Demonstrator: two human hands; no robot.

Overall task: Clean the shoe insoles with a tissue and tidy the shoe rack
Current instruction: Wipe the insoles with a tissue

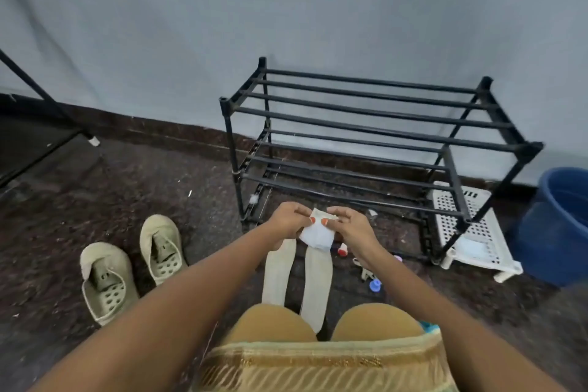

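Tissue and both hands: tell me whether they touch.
Touching. The head view shows the left hand and right hand pinching the tissue's top edge between fingers.

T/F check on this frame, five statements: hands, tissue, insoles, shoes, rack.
1. Both hands hold the tissue. True: the left hand and the right hand pinch it between them.
2. The two insoles are inside the shoes. False: they lie side by side on the floor in front of the person's knees.
3. The shoes sit on the shoe rack's top shelf. False: both shoes are on the floor, left of the insoles.
4. The shoe rack carries no shoes. True: only bare black bars show on its shelves.
5. A blue tub stands to the left of the shoes. False: it is at the right edge, beyond the rack.
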